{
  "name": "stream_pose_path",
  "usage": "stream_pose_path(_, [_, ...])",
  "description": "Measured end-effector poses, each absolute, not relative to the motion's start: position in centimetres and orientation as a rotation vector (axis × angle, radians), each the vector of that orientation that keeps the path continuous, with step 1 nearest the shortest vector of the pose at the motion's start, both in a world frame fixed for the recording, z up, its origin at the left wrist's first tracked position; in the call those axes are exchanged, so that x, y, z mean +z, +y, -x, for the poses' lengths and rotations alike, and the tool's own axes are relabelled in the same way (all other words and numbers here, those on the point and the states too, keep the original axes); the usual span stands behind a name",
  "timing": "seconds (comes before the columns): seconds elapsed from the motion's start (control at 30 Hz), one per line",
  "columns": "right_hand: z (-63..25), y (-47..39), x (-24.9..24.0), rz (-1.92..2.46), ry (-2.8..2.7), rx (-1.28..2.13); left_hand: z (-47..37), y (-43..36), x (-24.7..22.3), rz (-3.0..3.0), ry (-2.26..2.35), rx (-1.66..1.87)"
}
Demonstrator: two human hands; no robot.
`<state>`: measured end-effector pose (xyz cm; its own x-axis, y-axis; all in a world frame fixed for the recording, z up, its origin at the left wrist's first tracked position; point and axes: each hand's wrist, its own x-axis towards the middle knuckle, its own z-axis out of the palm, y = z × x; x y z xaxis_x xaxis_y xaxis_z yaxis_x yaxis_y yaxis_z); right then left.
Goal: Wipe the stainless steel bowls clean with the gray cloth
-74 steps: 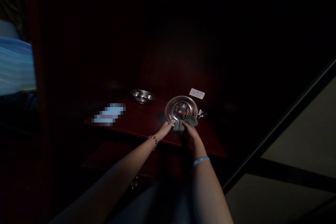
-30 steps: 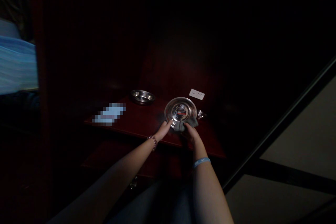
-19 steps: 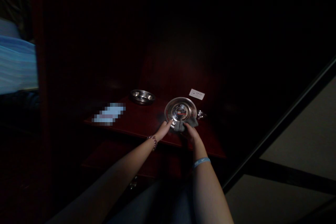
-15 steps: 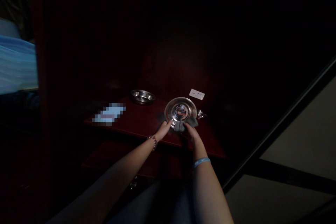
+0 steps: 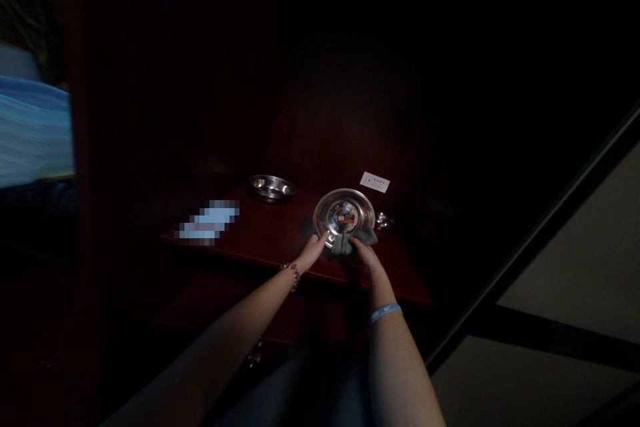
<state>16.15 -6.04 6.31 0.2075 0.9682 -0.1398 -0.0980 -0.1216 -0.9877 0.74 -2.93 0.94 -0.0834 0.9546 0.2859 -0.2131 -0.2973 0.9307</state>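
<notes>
A round, shiny metal plate [image 5: 344,203] is tilted toward me above the dark red shelf [image 5: 280,240]. My left hand [image 5: 313,249] grips its lower left rim, thumb on the inside. At the lower right, my right hand [image 5: 365,253] is closed on a grey cloth [image 5: 345,245] folded over the rim, its thumb pressing the cloth against the plate. The other fingers of both hands are hidden behind the plate. Left of the plate, a metal bowl [image 5: 271,189] sits on the shelf, and a small shiny metal object [image 5: 383,221] shows just to the right.
A white card with dark marks [image 5: 375,181] is at the shelf's back. A blurred-out pale blue item [image 5: 207,221] lies at the left front. Below is a lower shelf [image 5: 210,300]. A slanting dark edge [image 5: 505,270] borders pale floor tiles [image 5: 565,280] on the right.
Both hands keep the same hold on the plate and cloth. The whole view has shifted very slightly, with things sitting a little lower in the picture.
</notes>
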Motion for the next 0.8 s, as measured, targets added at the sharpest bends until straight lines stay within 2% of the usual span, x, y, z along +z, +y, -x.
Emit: stream_pose_path(0.8, [-15.8, -6.8, 7.3, 1.393, -0.918, 1.198, -0.7, -3.5, 1.5, -1.23, 0.798, 1.549])
